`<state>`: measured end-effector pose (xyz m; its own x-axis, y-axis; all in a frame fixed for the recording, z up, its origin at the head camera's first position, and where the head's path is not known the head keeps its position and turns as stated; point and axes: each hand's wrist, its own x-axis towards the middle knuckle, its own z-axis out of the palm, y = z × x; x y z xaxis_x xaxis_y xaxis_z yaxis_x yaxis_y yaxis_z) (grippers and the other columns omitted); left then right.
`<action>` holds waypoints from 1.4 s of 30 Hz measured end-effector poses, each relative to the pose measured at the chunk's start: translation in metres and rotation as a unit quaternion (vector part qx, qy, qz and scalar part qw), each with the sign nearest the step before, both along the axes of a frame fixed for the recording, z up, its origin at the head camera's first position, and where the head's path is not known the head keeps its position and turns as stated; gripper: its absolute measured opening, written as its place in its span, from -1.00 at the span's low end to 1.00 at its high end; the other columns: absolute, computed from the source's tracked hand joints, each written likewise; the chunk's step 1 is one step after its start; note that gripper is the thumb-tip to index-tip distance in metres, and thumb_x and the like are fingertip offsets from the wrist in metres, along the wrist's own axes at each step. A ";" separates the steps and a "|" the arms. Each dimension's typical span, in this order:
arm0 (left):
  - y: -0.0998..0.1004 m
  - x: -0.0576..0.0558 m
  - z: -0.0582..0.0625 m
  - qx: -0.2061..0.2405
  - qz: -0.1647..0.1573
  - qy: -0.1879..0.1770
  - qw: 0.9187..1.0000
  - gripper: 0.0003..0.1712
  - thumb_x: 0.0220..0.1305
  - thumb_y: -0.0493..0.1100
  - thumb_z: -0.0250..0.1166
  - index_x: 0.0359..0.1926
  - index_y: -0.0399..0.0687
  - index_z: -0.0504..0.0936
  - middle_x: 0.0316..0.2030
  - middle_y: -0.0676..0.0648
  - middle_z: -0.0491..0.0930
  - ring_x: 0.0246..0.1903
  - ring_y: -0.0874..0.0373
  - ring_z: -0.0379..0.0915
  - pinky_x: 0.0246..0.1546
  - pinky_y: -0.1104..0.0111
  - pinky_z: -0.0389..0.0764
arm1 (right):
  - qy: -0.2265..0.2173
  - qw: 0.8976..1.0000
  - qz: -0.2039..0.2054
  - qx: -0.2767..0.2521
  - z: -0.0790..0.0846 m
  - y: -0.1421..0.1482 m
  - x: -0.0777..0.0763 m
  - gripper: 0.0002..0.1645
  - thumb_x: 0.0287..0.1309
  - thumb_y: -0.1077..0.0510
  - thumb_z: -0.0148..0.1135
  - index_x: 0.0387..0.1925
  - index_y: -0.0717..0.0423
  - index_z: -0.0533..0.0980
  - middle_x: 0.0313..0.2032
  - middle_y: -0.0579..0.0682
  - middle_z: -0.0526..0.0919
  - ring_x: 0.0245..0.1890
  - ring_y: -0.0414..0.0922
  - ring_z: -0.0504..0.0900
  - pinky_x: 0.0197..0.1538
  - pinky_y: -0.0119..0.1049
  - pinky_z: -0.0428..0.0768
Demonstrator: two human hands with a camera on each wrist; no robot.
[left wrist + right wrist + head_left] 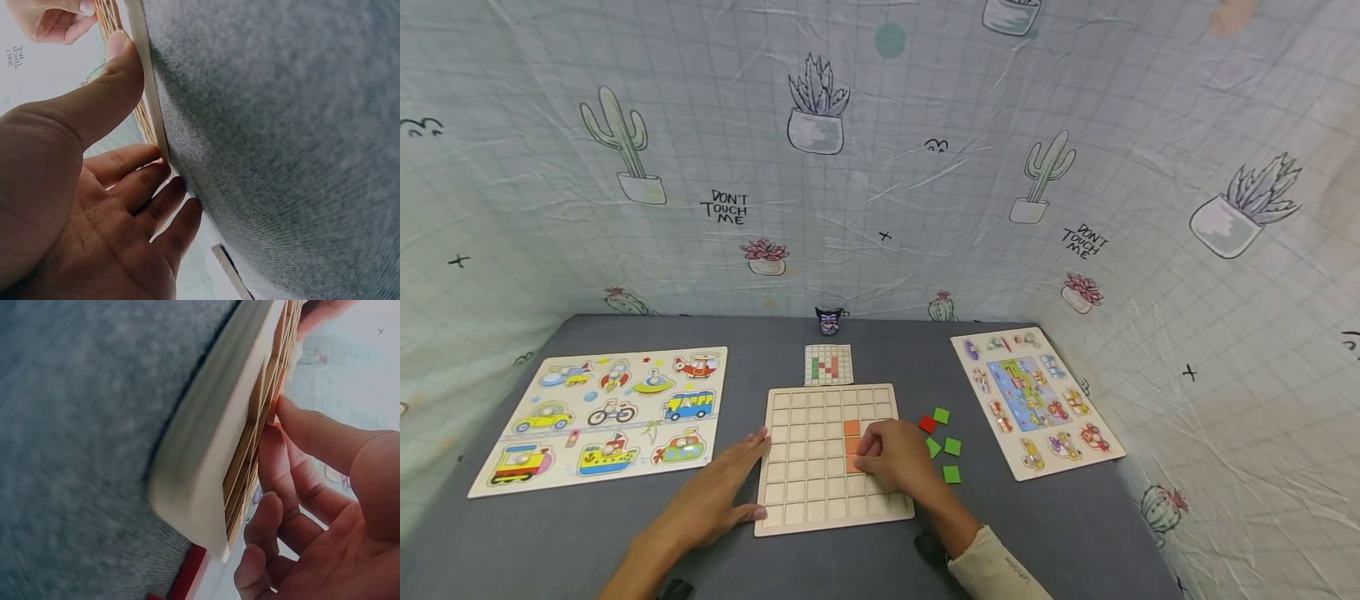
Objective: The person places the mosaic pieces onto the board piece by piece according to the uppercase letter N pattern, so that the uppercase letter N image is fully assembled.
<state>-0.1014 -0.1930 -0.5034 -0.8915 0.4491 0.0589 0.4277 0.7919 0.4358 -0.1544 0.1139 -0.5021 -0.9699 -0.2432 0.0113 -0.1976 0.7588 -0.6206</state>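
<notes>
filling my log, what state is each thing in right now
Gridded board: flat, partly filled
Upper orange tiles: on the board, one column
Lowest orange tile: pinched, seating unclear
Green tiles: loose beside the board
Red tile: loose beside the board
Pattern card: face up
Vehicle puzzle: face up
Map puzzle: face up
Figurine: upright
Left grip: touching the board's left edge
Right grip: pinching the lowest tile

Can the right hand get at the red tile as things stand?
Probably yes: the red tile lies just beside the board, near the right hand, and nothing appears to cover it. That hand seems to pinch an orange tile, though, which it might need to release first.
</notes>
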 end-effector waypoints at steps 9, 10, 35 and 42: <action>0.001 0.001 -0.001 -0.001 0.003 -0.003 1.000 0.10 0.09 0.01 0.66 0.56 -0.25 0.34 0.61 -0.23 0.27 0.55 -0.28 0.27 0.45 -0.18 0.41 | -0.004 1.000 0.023 -0.001 0.004 0.002 0.001 -0.82 -0.02 0.22 0.63 -0.48 -0.09 0.74 -0.58 -0.27 0.63 -0.51 -0.36 0.50 -0.44 -0.41 0.45; 0.001 0.001 -0.001 0.001 0.003 -0.003 1.000 0.10 0.10 0.01 0.66 0.56 -0.25 0.35 0.61 -0.23 0.27 0.55 -0.28 0.27 0.45 -0.18 0.41 | -0.008 1.000 0.027 -0.009 0.004 0.003 0.001 -0.84 -0.02 0.23 0.63 -0.46 -0.07 0.75 -0.57 -0.26 0.64 -0.50 -0.35 0.50 -0.44 -0.40 0.45; -0.001 -0.001 -0.004 -0.001 0.003 -0.001 1.000 0.09 0.11 0.00 0.65 0.56 -0.26 0.35 0.62 -0.23 0.26 0.56 -0.28 0.26 0.44 -0.18 0.41 | 0.018 0.996 -0.083 -0.015 0.002 0.094 -0.033 -0.67 0.03 0.28 0.65 -0.14 -0.01 0.78 -0.15 -0.02 0.81 -0.28 -0.10 0.62 -0.16 -0.17 0.57; -0.001 0.000 -0.004 -0.004 0.000 0.000 1.000 0.09 0.10 -0.01 0.65 0.56 -0.25 0.35 0.62 -0.23 0.25 0.56 -0.29 0.26 0.44 -0.18 0.41 | 0.037 0.995 -0.088 0.041 -0.005 0.095 -0.039 -0.73 0.01 0.22 0.68 -0.22 -0.03 0.79 -0.29 -0.08 0.80 -0.16 -0.05 0.71 0.00 -0.03 0.65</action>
